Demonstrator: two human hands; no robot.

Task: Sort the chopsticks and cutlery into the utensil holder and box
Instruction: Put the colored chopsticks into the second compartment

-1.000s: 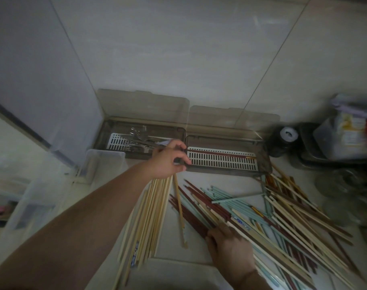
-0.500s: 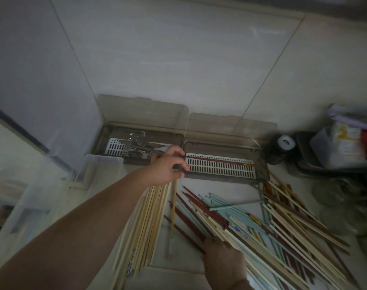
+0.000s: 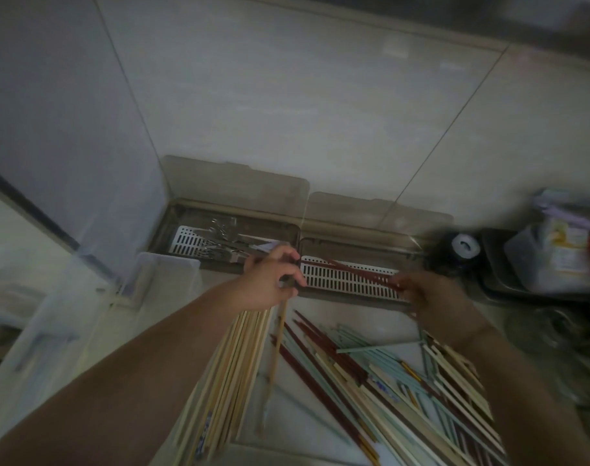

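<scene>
Both hands busy: left grips bamboo chopsticks, right red ones.

Nothing here reads as text. There's blue print on a pale chopstick in the loose pile, and more blue print on one in the bundle at lower left, but both are too small and blurred to make out. Over on the right, a packet with yellow and red print sits inside a clear container, and its label is smeared past reading. No numbers, no brand, no sign anywhere.
</scene>
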